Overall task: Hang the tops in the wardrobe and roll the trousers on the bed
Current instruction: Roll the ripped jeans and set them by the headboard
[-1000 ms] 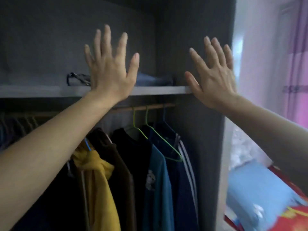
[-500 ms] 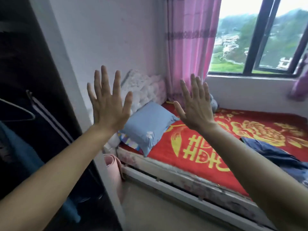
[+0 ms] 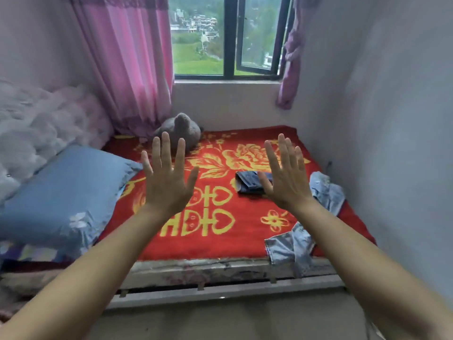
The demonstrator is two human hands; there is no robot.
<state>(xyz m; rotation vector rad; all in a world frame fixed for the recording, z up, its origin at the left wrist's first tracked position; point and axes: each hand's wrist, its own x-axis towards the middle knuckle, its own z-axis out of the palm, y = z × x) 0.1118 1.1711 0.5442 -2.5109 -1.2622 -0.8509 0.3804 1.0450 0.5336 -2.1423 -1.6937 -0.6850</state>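
While both hands hovered in the air with nothing in them, the biggest thing in view was the bed (image 3: 220, 268) under its red woven blanket with gold flowers and characters (image 3: 245, 241), running back to the wall below the window. At its left end sat a puffy light-blue fabric pillow (image 3: 61, 192). Over on the right was a crumpled pair of pale-blue denim jeans (image 3: 291, 244). One end drooped over the bed's front edge and the rest seemed to run away toward the far wall. The right forearm cut across the middle, so I couldn't tell if the far heap was the same pair. The left hand (image 3: 169, 185) and right hand (image 3: 286, 180) were held up with fingers straight and spread, backs to the camera, well clear of any cloth. Smallest was a dark navy rolled-up bundle of trousers (image 3: 247, 182), peeking out just beside the right thumb and looking done already. My guess is the pale jeans were next. They lay below and to the right of the right hand, much nearer it than the left, with their long axis roughly front-to-back. They'd probably need flattening out before rolling.
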